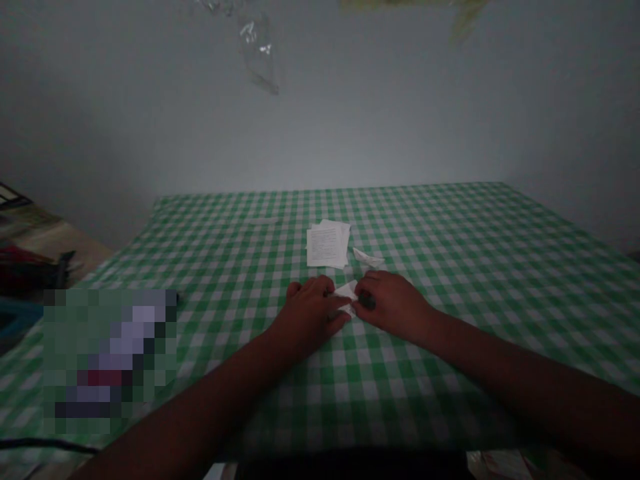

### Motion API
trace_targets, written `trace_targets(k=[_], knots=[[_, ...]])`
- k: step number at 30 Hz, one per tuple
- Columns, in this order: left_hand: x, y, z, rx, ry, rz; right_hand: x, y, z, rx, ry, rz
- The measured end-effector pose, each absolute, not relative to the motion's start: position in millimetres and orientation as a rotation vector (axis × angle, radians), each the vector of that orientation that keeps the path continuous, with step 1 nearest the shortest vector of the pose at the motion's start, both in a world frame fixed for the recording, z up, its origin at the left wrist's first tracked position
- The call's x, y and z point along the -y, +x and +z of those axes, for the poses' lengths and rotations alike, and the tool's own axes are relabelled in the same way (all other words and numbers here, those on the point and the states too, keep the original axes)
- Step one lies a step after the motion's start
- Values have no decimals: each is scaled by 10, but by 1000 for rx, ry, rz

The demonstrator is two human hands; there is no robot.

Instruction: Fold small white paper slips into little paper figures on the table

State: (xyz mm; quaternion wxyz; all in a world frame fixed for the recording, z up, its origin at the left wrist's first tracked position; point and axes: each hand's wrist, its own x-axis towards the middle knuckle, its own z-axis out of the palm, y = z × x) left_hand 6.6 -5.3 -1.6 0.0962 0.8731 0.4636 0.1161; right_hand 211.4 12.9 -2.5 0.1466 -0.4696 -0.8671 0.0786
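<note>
A small piece of white folded paper point(346, 291) lies on the checked cloth between my two hands. My left hand point(313, 308) comes in from the left, its fingers closed on the paper's left side and its thumb along the near edge. My right hand point(393, 300) pinches the right side of the same paper, fingers curled. Much of the paper is hidden under the fingers. Just beyond my hands sits a loose stack of square printed sheets point(326, 247). To its right is another small folded paper point(367, 257).
A green and white checked tablecloth point(450, 233) covers the table up to a pale wall point(400, 120). At the left lies a pixelated object point(117, 347), with a dark cable point(45, 443) near it. A faint pale strip point(263, 221) rests toward the back.
</note>
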Motion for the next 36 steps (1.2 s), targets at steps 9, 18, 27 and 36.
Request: trace_targets(k=[9,18,27,36], knots=[[37,43,-50,-1334,2575,357,-159,2122,-63,2450,-1365,320],[31,33,-76,-1335,2551,379,-324,2149,-70,2403,-1454,250],[17,26,-54,-1336,2544,368,-299,2152,-108,2366,-1456,242],[46,32,-41,-1348,2571,383,-69,2118,-88,2410,-1346,311]])
